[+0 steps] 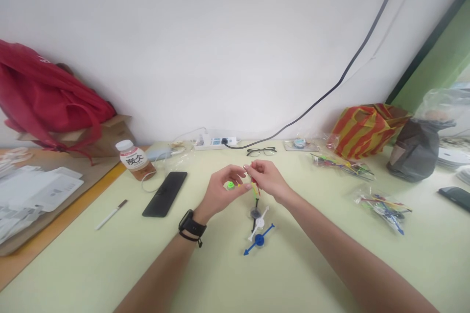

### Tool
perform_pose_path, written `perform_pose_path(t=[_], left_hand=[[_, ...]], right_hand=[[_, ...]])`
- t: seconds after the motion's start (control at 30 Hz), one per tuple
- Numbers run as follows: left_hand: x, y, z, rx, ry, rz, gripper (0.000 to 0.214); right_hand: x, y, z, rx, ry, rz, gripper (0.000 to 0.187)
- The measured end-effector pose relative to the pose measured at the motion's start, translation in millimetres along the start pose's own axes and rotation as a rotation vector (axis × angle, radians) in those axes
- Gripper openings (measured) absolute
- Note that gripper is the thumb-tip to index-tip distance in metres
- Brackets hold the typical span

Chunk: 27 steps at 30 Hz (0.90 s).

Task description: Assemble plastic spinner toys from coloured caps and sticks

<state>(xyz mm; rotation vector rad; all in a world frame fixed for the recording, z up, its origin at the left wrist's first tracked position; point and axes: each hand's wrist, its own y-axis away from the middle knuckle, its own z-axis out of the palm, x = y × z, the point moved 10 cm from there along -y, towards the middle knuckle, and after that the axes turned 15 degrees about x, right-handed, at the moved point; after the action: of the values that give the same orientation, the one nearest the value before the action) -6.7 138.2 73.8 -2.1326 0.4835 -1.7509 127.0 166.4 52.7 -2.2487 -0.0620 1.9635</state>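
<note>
Red spinner piece (258,189) sits pinched in right hand (270,179), beside left hand (221,190).

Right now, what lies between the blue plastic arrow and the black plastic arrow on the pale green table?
In the head view, a white plastic arrow with a round hub lies between the blue arrow and the black arrow.

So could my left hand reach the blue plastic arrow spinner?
Probably yes: the blue plastic spinner lies uncovered on the pale green tabletop, with nothing seeming to block your left hand.
</note>
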Motion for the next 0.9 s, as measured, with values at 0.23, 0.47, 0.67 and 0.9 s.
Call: perform_pose_path(t=[0.23,0.47,0.67,0.9], left_hand=[[-2.3,2.0,4.5,0.024,0.026,0.017,0.021],[-9.5,-4.8,-8.1,0.012,0.032,0.005,0.015],[-1.9,-1.3,0.5,-0.103,-0.029,-0.01,0.01],[4.3,14.3,2.0,-0.188,-0.263,0.041,0.011]], right_hand=[[6.6,8.3,14.4,-0.111,-0.081,0.119,0.037],[3.6,16.5,23.7,-0.309,-0.261,0.25,0.02],[7.2,18.1,28.0,-0.338,-0.122,0.164,0.009],[23.7,2.3,6.4,-0.221,0.401,-0.036,0.02]])
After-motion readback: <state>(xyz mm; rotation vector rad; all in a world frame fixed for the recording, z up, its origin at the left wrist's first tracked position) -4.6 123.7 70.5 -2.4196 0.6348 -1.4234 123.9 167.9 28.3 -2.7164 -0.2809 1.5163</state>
